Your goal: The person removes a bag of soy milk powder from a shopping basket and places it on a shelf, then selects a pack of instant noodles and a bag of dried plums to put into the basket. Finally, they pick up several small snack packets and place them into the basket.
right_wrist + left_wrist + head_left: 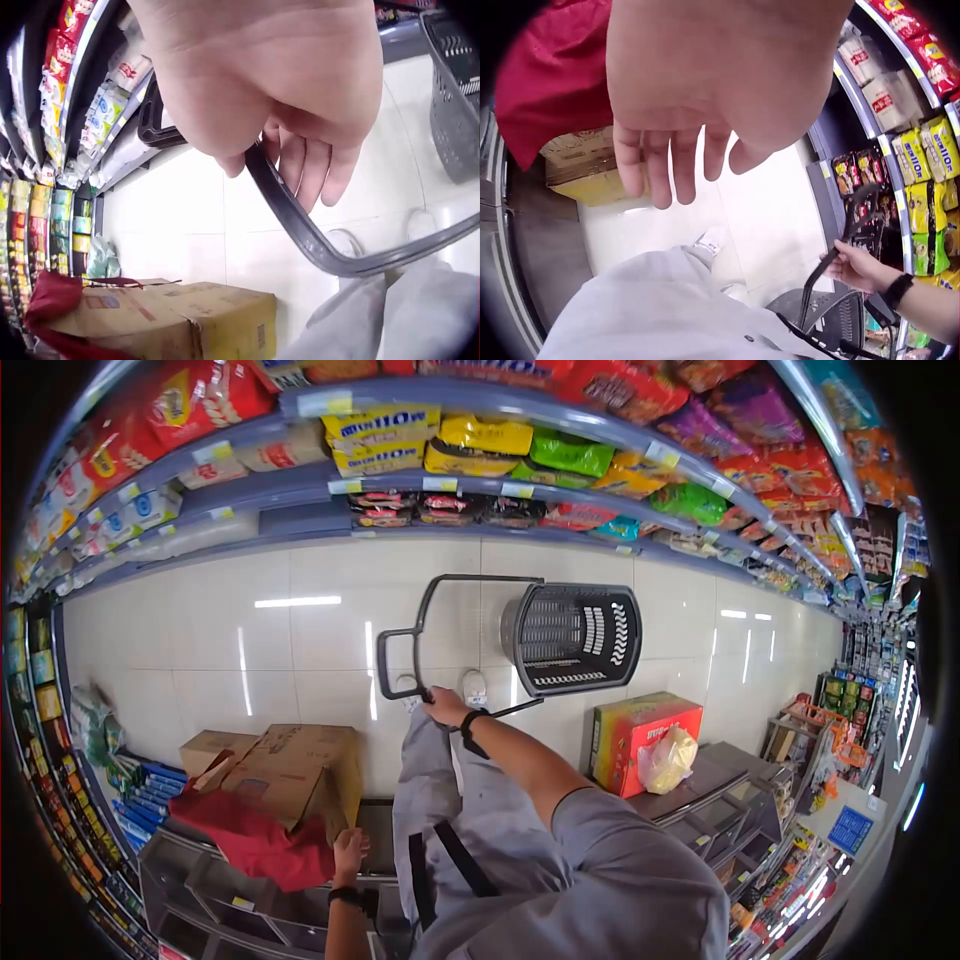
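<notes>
My right hand grips the black handle of a dark grey shopping basket. In the right wrist view the thumb and fingers wrap round the handle's bar. The basket, off to the right of that hand in the head view, has slotted walls. Lower left, my left hand hangs with nothing in it, its fingers loosely extended in the left wrist view. Close beside it are a dark red cloth and a brown cardboard box.
Shelves of packaged snacks line the far side of the tiled floor. A red and green carton, with a yellow bagged item against it, stands on a low grey display unit. More stocked racks run along the left.
</notes>
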Tool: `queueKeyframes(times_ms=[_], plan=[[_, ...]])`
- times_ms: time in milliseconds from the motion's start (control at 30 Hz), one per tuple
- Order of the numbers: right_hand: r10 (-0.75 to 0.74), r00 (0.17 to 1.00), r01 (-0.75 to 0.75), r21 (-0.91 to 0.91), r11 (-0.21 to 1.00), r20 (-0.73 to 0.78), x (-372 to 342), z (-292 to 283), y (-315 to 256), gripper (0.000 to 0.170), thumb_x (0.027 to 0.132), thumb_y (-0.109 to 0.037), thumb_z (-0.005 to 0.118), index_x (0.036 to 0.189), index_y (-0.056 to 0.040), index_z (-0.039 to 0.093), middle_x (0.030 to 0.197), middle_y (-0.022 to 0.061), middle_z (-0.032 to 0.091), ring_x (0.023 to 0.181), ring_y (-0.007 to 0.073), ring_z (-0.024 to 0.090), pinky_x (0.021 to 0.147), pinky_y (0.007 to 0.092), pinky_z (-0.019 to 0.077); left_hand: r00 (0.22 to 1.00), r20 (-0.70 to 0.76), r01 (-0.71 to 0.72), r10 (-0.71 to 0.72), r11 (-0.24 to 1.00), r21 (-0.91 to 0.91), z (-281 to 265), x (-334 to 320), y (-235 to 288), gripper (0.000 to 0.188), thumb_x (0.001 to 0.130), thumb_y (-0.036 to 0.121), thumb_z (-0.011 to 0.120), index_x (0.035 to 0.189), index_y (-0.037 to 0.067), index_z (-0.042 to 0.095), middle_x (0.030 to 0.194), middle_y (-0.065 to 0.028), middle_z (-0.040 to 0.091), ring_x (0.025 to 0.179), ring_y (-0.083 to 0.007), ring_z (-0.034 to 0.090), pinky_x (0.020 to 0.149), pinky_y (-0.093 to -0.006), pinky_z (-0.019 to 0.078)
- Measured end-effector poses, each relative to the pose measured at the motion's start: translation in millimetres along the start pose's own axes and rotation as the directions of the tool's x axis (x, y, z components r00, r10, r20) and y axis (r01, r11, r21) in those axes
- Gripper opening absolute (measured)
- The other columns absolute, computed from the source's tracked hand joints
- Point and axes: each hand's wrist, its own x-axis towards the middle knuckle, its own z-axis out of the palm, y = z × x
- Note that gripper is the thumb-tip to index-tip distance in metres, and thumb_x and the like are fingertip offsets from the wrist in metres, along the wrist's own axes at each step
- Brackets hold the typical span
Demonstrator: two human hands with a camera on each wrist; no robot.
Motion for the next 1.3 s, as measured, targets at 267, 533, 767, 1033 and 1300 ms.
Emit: queueKeyframes(times_ms=[267,533,767,1033,1300], plan=[[0.105,0.992,-0.096,0.135,0.986,-0.063,110,129,96,0.067,0.072,-0.033,0.066,0.125,0.0023,0.045,0.115,0.0261,0.058,0.109,0.0386,0.057,0.093,0.0445,0.0453,0.982,0.114,-0.147,0.153,0.987,-0.057,-17,49,-1,0.02,0.092,0.013,0.055,0.108,0.001,0.057,0.084,-0.0075,0.064,0.07,-0.0117,0.06,0.059,-0.0228,0.0471],[0.305,0.952,-0.303,0.124,0.945,0.004,188,139,175,0.081,0.069,-0.034,0.064,0.138,-0.0038,0.034,0.123,0.0258,0.054,0.116,0.042,0.05,0.099,0.0469,0.0413,0.987,-0.039,-0.157,0.158,0.987,0.038,1,116,33,0.03,0.093,0.02,0.057,0.118,0.003,0.057,0.096,-0.0052,0.065,0.082,-0.0132,0.06,0.072,-0.0265,0.0484],[0.464,0.882,-0.466,0.275,0.841,0.077,233,148,246,0.089,0.068,-0.035,0.068,0.141,-0.0014,0.03,0.123,0.0256,0.056,0.117,0.0355,0.054,0.1,0.0396,0.0415,0.997,-0.018,-0.076,0.075,0.995,-0.068,36,164,8,0.022,0.091,0.014,0.056,0.106,-0.002,0.058,0.083,-0.0053,0.065,0.073,-0.0112,0.059,0.066,-0.0243,0.0463],[0.401,0.914,-0.392,0.122,0.912,-0.059,255,145,295,0.074,0.07,-0.035,0.064,0.131,0.002,0.042,0.12,0.0277,0.056,0.115,0.0396,0.053,0.099,0.0433,0.0425,0.997,-0.049,-0.052,0.052,0.999,-0.002,16,200,-110,0.027,0.093,0.018,0.058,0.116,0.005,0.058,0.088,-0.0006,0.062,0.072,-0.0079,0.056,0.059,-0.0204,0.0438],[0.266,0.949,-0.263,0.039,0.964,-0.168,233,128,272,0.059,0.077,-0.031,0.059,0.126,0.0008,0.05,0.117,0.025,0.059,0.113,0.0356,0.056,0.097,0.0447,0.0436,0.994,0.086,0.079,-0.072,0.994,-0.079,31,191,-53,0.027,0.091,0.015,0.056,0.114,0.001,0.057,0.088,-0.0064,0.064,0.073,-0.013,0.059,0.062,-0.0261,0.0481]])
